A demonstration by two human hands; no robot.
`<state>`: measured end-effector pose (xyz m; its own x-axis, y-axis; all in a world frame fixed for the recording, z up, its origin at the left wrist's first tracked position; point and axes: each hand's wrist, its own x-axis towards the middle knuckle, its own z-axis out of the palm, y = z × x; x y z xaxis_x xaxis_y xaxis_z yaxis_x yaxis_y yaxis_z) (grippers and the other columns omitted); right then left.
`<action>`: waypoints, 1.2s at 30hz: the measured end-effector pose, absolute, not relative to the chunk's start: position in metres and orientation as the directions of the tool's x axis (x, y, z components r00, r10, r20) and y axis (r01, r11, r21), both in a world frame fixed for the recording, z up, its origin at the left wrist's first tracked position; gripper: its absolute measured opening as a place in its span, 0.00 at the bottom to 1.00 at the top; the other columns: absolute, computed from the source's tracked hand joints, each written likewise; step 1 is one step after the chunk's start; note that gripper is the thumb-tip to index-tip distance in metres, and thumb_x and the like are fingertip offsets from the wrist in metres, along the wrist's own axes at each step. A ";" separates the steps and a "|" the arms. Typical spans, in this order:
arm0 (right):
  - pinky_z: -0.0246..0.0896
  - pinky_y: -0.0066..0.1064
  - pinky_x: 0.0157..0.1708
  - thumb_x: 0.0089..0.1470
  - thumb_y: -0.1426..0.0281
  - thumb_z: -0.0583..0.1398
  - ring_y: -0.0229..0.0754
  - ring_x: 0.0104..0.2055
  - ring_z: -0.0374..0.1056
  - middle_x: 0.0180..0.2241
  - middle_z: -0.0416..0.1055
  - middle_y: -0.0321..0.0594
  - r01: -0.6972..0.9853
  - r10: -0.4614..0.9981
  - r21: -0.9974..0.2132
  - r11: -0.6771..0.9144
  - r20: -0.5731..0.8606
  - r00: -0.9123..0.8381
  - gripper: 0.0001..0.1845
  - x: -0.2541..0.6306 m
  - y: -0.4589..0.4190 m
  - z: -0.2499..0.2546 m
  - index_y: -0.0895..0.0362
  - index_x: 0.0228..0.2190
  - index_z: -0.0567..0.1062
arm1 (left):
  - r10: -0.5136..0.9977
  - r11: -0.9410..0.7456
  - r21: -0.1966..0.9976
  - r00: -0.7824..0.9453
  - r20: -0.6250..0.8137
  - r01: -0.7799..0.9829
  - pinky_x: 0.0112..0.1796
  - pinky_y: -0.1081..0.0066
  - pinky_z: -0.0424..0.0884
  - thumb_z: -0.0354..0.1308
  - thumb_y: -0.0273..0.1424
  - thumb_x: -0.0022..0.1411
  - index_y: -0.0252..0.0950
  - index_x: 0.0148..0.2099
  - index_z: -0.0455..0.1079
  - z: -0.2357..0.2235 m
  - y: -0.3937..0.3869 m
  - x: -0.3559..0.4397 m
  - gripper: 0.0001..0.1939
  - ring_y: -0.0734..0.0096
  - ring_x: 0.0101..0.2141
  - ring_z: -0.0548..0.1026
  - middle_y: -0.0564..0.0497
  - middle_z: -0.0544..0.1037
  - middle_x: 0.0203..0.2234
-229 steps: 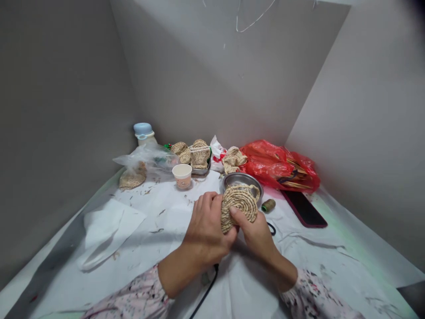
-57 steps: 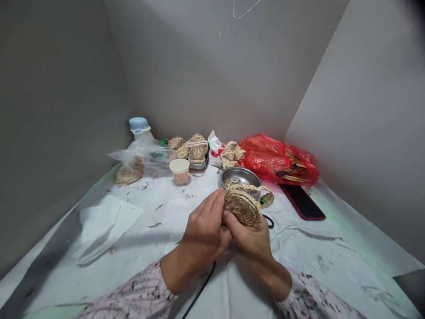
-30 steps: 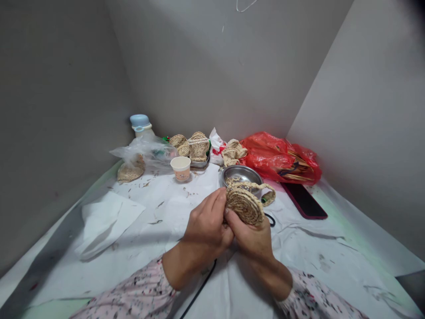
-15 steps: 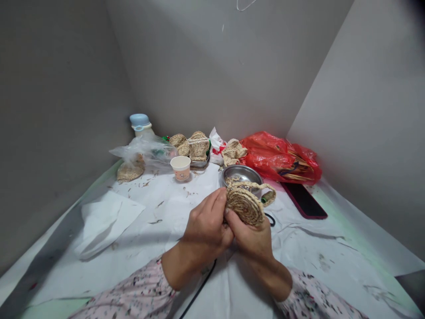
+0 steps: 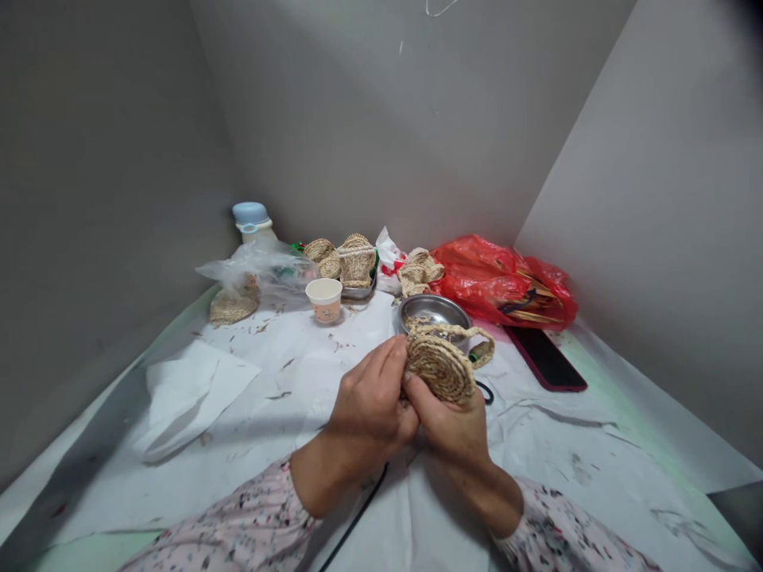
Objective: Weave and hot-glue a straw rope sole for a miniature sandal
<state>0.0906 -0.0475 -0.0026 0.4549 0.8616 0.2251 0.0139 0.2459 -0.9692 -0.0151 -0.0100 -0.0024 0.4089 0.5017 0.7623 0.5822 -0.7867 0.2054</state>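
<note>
A coiled straw disc (image 5: pixel 439 369) is held tilted between the 2 hands, with its ridged face turned toward the camera. Its left edge is pinched by the left hand (image 5: pixel 370 403), whose fingertips are partly hidden; its lower edge is gripped by the right hand (image 5: pixel 454 425), with the thumb pressed near the left hand's fingers. Both hands are clamped on the disc, close together. From its top edge a braided strand (image 5: pixel 490 344) is looped out beyond the right hand, where a spool (image 5: pixel 475 356) is partly covered by it. Beyond the hands, a steel bowl (image 5: pixel 442 308) is partly hidden by the disc. To the right of the right hand, a phone (image 5: pixel 546 359) is laid near a red plastic bag (image 5: pixel 477 274). A paper cup (image 5: pixel 325 306) is placed beyond the left hand.
</note>
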 end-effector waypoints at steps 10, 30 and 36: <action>0.74 0.38 0.39 0.43 0.67 0.66 0.51 0.37 0.78 0.34 0.82 0.43 0.057 0.841 -0.982 0.179 0.183 0.509 0.11 0.093 -0.043 -0.008 0.57 0.31 0.83 | 0.502 -0.786 0.214 0.397 0.768 0.580 0.51 0.62 0.74 0.53 0.21 0.48 0.19 0.51 0.68 -0.007 -0.009 -0.015 0.25 0.52 0.49 0.76 0.29 0.77 0.47; 0.73 0.32 0.37 0.47 0.70 0.64 0.46 0.34 0.78 0.31 0.82 0.41 0.029 0.861 -0.968 0.248 0.234 0.452 0.08 0.090 -0.047 -0.006 0.58 0.31 0.82 | 0.511 -0.785 0.220 0.404 0.759 0.579 0.51 0.62 0.74 0.53 0.21 0.48 0.21 0.51 0.67 -0.003 -0.010 -0.015 0.26 0.53 0.48 0.77 0.31 0.77 0.47; 0.73 0.34 0.39 0.47 0.69 0.64 0.47 0.36 0.78 0.33 0.82 0.42 0.035 0.855 -0.964 0.262 0.249 0.455 0.10 0.091 -0.047 -0.006 0.58 0.33 0.83 | 0.510 -0.785 0.215 0.409 0.757 0.581 0.52 0.63 0.73 0.53 0.22 0.48 0.22 0.51 0.67 -0.004 -0.010 -0.016 0.25 0.54 0.49 0.76 0.31 0.77 0.47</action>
